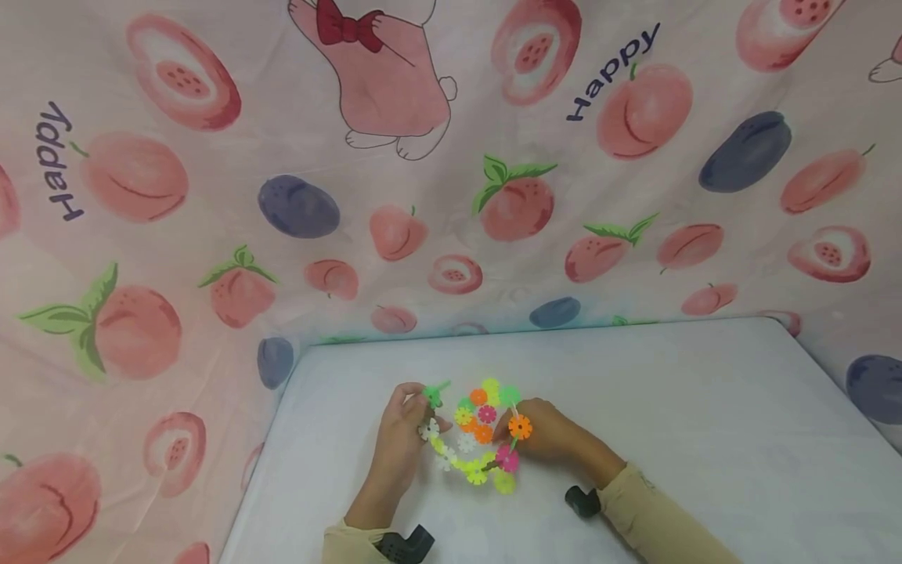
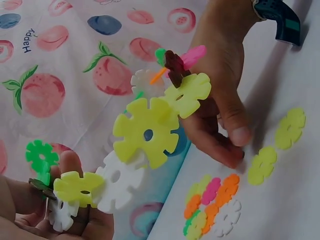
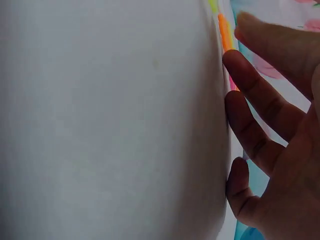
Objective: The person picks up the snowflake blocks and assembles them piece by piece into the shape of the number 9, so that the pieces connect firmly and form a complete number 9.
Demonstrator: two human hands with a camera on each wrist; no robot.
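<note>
A chain of notched plastic snowflake discs [image 2: 127,132], mostly yellow and white with green, brown, pink and orange ones, curves between the two hands. My left hand [image 1: 396,442] pinches its end, near the green, brown and white discs, in the left wrist view. The chain's far end passes in front of my right hand [image 1: 546,429]. That hand reaches down to the white table, fingers loosely bent, beside a cluster of loose snowflake discs [image 1: 487,413]. In the right wrist view, the right fingertips [image 3: 235,62] rest near an orange disc [image 3: 225,32], with thumb and forefinger apart.
Two loose yellow discs [image 2: 263,166] lie on the table apart from the cluster. A white cloth covers the table [image 1: 669,392]. Behind and to the left hangs a pink fruit-printed curtain [image 1: 423,180]. Each wrist carries a dark camera mount [image 1: 582,501].
</note>
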